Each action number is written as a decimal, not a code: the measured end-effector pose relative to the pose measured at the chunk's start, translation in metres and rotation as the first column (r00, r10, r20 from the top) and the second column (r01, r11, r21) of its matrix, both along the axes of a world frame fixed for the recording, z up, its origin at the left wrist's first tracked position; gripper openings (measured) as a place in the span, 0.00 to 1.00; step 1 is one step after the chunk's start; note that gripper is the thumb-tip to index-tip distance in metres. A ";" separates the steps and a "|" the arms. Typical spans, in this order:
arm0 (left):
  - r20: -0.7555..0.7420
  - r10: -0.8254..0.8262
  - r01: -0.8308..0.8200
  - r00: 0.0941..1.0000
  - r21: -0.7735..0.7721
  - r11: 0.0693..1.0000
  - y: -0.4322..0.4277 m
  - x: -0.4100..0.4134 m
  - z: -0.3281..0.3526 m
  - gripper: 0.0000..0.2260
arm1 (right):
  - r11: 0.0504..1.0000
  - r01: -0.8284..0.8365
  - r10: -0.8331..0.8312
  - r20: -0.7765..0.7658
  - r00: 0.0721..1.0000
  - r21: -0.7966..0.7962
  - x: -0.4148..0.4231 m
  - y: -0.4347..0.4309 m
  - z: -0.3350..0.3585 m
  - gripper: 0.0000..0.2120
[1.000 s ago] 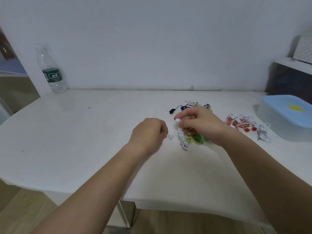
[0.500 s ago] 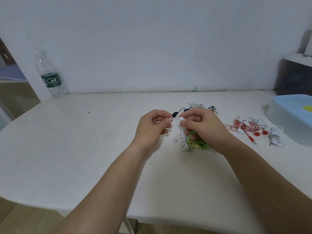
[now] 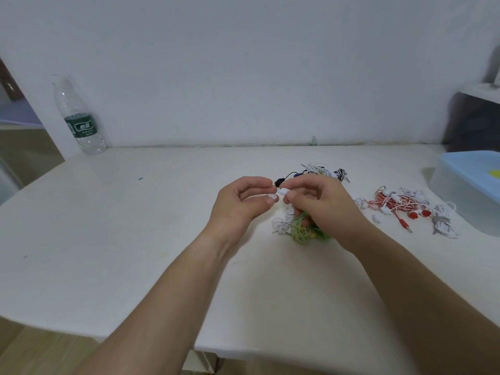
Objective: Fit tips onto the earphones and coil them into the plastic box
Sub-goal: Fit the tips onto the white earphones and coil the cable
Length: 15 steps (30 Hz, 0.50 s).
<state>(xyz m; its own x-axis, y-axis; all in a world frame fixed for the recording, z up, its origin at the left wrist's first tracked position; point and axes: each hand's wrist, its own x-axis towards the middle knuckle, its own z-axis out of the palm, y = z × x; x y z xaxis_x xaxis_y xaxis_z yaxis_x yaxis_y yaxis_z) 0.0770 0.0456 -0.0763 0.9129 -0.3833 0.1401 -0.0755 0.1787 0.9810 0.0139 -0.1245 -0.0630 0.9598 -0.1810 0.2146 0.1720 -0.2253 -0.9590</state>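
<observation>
My right hand (image 3: 322, 204) pinches a white earbud (image 3: 283, 191) between thumb and forefinger, and its white cable (image 3: 284, 221) hangs down to the table. My left hand (image 3: 243, 204) is just left of the earbud, thumb and forefinger close together at its end; whether they pinch a tip is too small to tell. A green and yellow earphone bundle (image 3: 308, 232) lies under my right hand. The plastic box (image 3: 460, 190) with a blue lid stands at the far right, closed.
A heap of red and white earphones (image 3: 400, 207) lies between my right hand and the box. Dark and striped earphones (image 3: 324, 171) sit behind my hands. A water bottle (image 3: 79, 117) stands at the back left by the wall.
My left hand has risen from the table and come right until its fingertips meet the earbud in my right hand. The right hand has lifted slightly with the earbud.
</observation>
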 end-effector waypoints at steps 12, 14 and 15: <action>0.080 0.035 -0.042 0.996 0.090 0.995 0.000 -0.007 0.004 0.13 | 1.000 0.012 -0.012 0.014 1.000 0.025 -0.001 -0.001 -0.002 0.04; 0.081 0.033 -0.040 0.996 0.090 0.995 0.001 -0.008 0.004 0.13 | 1.000 0.011 -0.011 0.012 1.000 0.010 -0.001 0.000 -0.003 0.04; 0.081 0.035 -0.042 0.996 0.090 0.995 0.001 -0.007 0.004 0.13 | 1.000 0.011 -0.011 0.013 1.000 0.005 -0.001 -0.001 -0.003 0.04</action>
